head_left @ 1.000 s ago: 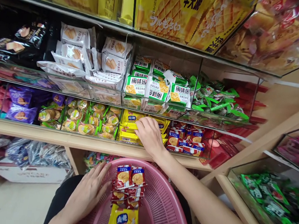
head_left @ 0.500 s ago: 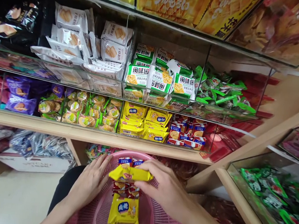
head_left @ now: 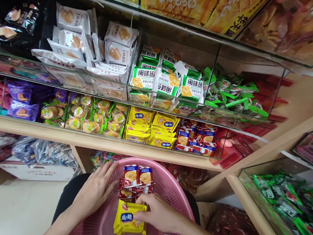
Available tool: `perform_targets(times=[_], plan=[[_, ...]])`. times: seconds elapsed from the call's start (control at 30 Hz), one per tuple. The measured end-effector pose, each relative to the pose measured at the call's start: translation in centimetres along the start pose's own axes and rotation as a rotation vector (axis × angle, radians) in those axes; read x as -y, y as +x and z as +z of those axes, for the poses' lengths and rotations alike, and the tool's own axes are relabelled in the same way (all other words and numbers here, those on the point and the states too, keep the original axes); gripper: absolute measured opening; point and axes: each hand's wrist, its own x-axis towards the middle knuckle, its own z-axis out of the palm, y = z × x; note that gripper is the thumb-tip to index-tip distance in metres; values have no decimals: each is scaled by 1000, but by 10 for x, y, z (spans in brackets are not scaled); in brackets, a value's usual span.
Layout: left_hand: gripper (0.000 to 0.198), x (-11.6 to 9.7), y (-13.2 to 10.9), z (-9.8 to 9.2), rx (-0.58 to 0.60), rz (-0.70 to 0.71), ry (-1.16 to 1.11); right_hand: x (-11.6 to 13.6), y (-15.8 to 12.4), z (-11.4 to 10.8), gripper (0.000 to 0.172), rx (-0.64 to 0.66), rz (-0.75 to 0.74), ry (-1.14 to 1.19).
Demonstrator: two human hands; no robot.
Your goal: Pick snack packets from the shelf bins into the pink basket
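A pink plastic basket point(head_left: 177, 192) stands in front of me. My left hand point(head_left: 97, 185) lies with fingers stretched out against the basket's left rim, holding nothing. Inside, my right hand point(head_left: 150, 212) pinches the right side of a yellow biscuit packet point(head_left: 123, 224) with blue lettering. This packet lies over the spot where another yellow one lay, which is now mostly hidden. Just beyond it are several red and blue biscuit packets point(head_left: 131, 175), the back ones face up in a pair.
Glass-fronted shelves ahead hold yellow packets point(head_left: 139, 127), red and blue packets point(head_left: 197, 139), round biscuits point(head_left: 92, 117), white packets point(head_left: 74, 19) and green-white packets point(head_left: 169, 84). A wooden divider point(head_left: 262, 218) with a green-snack bin point(head_left: 283, 201) runs along the right. A white box point(head_left: 36, 171) stands low at left.
My right hand has moved down and nearer with the yellow biscuit packet, from above the red packets onto the yellow packet in the basket. My left hand has stayed at the rim.
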Motion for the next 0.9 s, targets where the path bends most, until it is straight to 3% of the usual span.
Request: perform_targets(times=[0.63,0.9], plan=[[53,-2,1,-4,-22,-9,-55,4,2,6,21,-169,34,-212],[53,-2,1,-2,-14,-12,-51,6,-1,10,33,-203,24,-341]])
